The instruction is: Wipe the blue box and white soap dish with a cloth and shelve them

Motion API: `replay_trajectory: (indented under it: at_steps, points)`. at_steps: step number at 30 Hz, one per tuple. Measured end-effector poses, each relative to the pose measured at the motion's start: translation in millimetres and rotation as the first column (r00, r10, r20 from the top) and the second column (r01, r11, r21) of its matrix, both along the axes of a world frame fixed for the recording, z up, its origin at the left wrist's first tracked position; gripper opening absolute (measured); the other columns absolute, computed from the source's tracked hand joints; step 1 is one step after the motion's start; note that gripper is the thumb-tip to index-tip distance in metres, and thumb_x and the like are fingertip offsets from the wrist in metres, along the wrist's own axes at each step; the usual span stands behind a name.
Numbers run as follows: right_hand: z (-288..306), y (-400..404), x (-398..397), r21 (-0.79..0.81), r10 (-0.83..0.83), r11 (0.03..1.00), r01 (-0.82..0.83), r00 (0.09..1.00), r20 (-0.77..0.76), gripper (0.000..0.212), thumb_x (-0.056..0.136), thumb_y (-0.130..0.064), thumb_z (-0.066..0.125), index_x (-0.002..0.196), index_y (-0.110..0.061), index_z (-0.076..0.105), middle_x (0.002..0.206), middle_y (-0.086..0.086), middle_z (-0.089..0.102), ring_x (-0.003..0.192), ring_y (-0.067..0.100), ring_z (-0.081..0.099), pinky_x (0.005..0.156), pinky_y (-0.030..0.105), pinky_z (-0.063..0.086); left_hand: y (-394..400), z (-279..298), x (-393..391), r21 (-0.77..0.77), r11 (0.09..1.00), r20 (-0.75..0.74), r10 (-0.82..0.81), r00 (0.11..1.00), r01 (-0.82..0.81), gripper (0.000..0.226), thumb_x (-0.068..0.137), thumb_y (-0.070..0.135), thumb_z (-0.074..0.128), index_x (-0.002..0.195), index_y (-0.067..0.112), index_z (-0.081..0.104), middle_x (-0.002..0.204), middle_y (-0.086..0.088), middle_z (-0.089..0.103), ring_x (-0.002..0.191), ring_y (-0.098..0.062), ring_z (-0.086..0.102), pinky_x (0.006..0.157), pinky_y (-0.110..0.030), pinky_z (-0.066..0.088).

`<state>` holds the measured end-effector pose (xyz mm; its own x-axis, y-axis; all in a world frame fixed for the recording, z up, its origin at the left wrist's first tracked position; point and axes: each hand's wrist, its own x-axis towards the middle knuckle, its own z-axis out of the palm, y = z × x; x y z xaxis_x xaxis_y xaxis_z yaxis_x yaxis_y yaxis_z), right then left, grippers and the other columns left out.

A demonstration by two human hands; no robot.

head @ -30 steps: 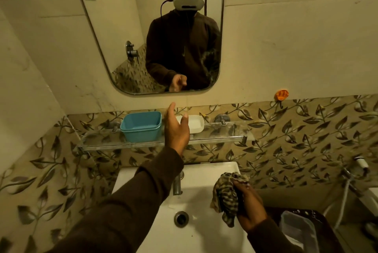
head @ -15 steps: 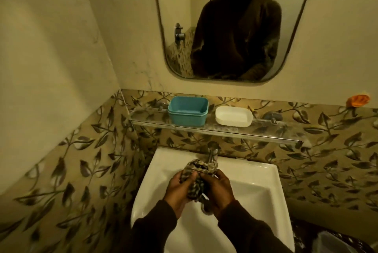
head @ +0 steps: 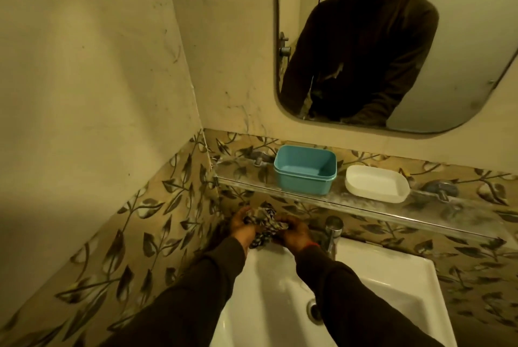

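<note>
The blue box (head: 305, 170) stands open and upright on the glass shelf (head: 364, 206) below the mirror. The white soap dish (head: 377, 184) lies just to its right on the same shelf. Below the shelf's left part, both my hands hold a bunched checked cloth (head: 263, 224) between them over the back left corner of the sink. My left hand (head: 242, 227) grips its left side and my right hand (head: 295, 231) its right side. Part of the cloth is hidden inside my fingers.
A white sink (head: 392, 279) with a drain (head: 314, 311) lies under my arms. A chrome tap (head: 333, 234) rises just right of my right hand. A mirror (head: 462, 52) hangs above the shelf, and a side wall (head: 84, 94) closes the left.
My left hand came down from the shelf and joined the right hand on the cloth. Both hands then moved left and up toward the sink's back corner; the view swung left.
</note>
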<state>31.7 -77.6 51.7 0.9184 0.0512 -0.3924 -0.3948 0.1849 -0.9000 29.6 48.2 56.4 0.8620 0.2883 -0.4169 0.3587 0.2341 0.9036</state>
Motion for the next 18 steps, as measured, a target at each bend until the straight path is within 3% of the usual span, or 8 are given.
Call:
replay_trajectory:
  at_steps: [3, 6, 7, 10, 14, 18]
  points:
    - [-10, 6, 16, 0.069, -0.048, 0.996, 0.052, 0.997, -0.059, 0.021, 0.086, 0.014, 0.054, 0.085, -0.006, 0.061, 0.096, 0.019, 0.062, 0.077, 0.033, 0.059, 0.058, 0.036, 0.056, 3, -2, 19, 0.055, 0.998, -0.014, -0.007, 1.0, 0.008, 0.052, 0.092, -0.009, 0.057, 0.143, 0.001, 0.047, 0.144, -0.027, 0.052, 0.13, -0.043, 0.051, 0.112, -0.053, 0.041]
    - [-23, 4, 15, 0.044, 0.023, 0.999, -0.024, 0.999, 0.029, 0.024, 0.087, -0.003, 0.062, 0.11, -0.012, 0.065, 0.11, 0.011, 0.069, 0.097, 0.028, 0.064, 0.079, 0.038, 0.057, 6, -9, 25, 0.118, 0.988, -0.022, -0.094, 0.995, 0.096, 0.053, 0.096, -0.008, 0.052, 0.147, -0.002, 0.039, 0.149, -0.025, 0.047, 0.135, -0.038, 0.048, 0.104, -0.031, 0.041]
    - [-26, 1, 12, 0.026, 0.046, 0.999, -0.048, 0.998, 0.048, 0.031, 0.088, -0.004, 0.06, 0.116, -0.016, 0.064, 0.113, 0.008, 0.069, 0.101, 0.026, 0.063, 0.08, 0.034, 0.054, 7, -11, 26, 0.155, 0.978, -0.037, -0.132, 0.99, 0.137, 0.053, 0.098, -0.006, 0.05, 0.149, -0.002, 0.036, 0.151, -0.023, 0.045, 0.138, -0.037, 0.046, 0.102, -0.028, 0.04]
    - [-43, -8, 5, -0.107, 0.075, 0.992, -0.067, 0.995, 0.069, 0.046, 0.089, 0.007, 0.051, 0.129, -0.014, 0.054, 0.122, 0.011, 0.06, 0.103, 0.023, 0.056, 0.076, 0.025, 0.044, 6, -23, 20, 0.21, 0.962, -0.008, -0.179, 0.984, 0.176, 0.051, 0.101, -0.006, 0.045, 0.151, -0.001, 0.034, 0.155, -0.022, 0.039, 0.142, -0.037, 0.038, 0.111, -0.037, 0.035]
    - [-48, -22, -8, -0.165, 0.133, 0.978, -0.127, 0.991, 0.021, 0.039, 0.093, 0.005, 0.043, 0.129, -0.008, 0.053, 0.109, 0.008, 0.057, 0.089, 0.014, 0.052, 0.077, 0.026, 0.041, 10, -36, 8, 0.314, 0.936, 0.046, -0.186, 0.982, 0.162, 0.045, 0.099, -0.011, 0.045, 0.144, -0.004, 0.045, 0.15, -0.025, 0.045, 0.139, -0.04, 0.042, 0.116, -0.052, 0.036]
    - [-33, -32, -23, -0.212, 0.148, 0.966, -0.147, 0.989, -0.015, 0.026, 0.097, -0.002, 0.043, 0.118, 0.0, 0.058, 0.099, 0.017, 0.062, 0.099, 0.033, 0.055, 0.088, 0.041, 0.045, 13, -42, -13, 0.455, 0.889, 0.145, -0.13, 0.981, 0.05, 0.032, 0.104, 0.012, 0.046, 0.13, 0.005, 0.063, 0.137, -0.017, 0.062, 0.129, -0.034, 0.054, 0.104, -0.035, 0.043]
